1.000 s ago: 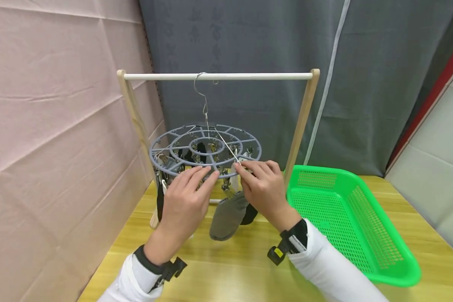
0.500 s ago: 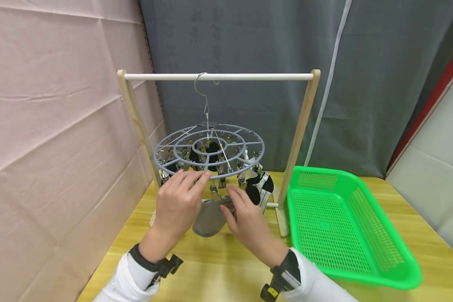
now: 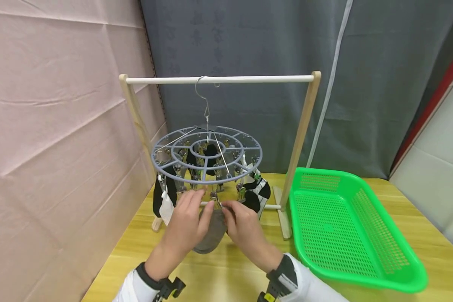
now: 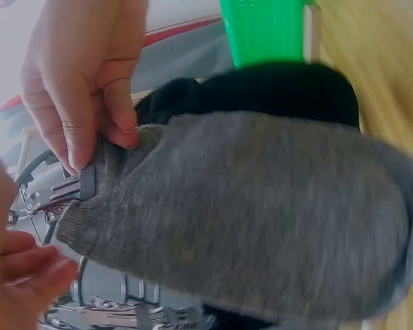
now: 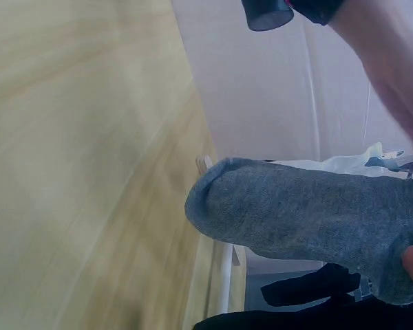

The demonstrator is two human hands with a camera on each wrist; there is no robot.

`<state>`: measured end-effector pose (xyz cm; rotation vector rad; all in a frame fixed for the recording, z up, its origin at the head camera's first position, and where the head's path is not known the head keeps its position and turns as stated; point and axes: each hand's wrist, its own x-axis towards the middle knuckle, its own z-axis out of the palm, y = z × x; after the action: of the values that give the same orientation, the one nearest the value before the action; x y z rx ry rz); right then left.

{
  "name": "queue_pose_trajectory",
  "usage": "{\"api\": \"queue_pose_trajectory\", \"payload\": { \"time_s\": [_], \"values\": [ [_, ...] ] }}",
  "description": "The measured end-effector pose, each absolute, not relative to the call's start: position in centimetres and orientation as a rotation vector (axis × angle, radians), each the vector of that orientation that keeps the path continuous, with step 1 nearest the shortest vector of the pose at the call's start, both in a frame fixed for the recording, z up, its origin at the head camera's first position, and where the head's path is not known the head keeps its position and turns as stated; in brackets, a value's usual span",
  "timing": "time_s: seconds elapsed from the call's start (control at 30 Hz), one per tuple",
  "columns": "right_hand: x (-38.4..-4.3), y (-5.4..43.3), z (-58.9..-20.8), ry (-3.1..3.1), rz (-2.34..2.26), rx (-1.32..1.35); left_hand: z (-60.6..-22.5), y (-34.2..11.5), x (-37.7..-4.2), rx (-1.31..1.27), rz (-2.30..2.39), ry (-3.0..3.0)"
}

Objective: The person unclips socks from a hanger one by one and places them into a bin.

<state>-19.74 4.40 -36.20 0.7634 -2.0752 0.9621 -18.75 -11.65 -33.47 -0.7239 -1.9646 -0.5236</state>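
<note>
A dark grey curtain (image 3: pixel 249 37) spans the back, with pink cloth (image 3: pixel 60 138) down the left side; beneath them lies a wood-grained table (image 3: pixel 219 277), on which a rack (image 3: pixel 256 79) with pale wooden legs and a white top bar stands upright; to its right sits a green basket (image 3: pixel 328 228) with perforated walls; from the bar, by a metal hook, hangs a round grey-blue hanger (image 3: pixel 205 170) of concentric rings, ringed with clips and several socks (one of them, the patterned sock (image 3: pixel 263 191) at the right, is black and white); below the hanger's near edge the person's two hands face each other; the right hand (image 3: pixel 245 226) pinches the cuff of a grey sock (image 4: pixel 248 213) between thumb and fingers; the left hand (image 3: pixel 184 220) has its fingers loosely bent, near the other edge of that cuff but apart from it in the left wrist view; the grey sock hangs toe-down between the hands, above the table, a black sock (image 4: pixel 275 93) close behind it; at its cuff, right by the pinching fingertips, is a small metal clip (image 4: pixel 87 182).
</note>
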Motion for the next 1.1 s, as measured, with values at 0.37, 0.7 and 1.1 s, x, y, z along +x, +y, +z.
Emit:
{"api": "queue_pose_trajectory", "payload": {
  "time_s": [0.37,0.7,1.1],
  "values": [
    [-19.7,4.5,-36.2,-2.108,1.036,0.739,-32.9,-11.4,-19.7,-0.702,-0.717,-2.225],
    [-18.1,5.6,-35.9,-2.352,1.225,0.74,-32.4,-11.9,-20.1,-0.654,-0.764,-2.182],
    [-14.2,17.2,-27.6,-2.211,0.661,0.673,-32.6,-12.7,-19.6,-0.596,-0.774,-2.297]
  ]
}}
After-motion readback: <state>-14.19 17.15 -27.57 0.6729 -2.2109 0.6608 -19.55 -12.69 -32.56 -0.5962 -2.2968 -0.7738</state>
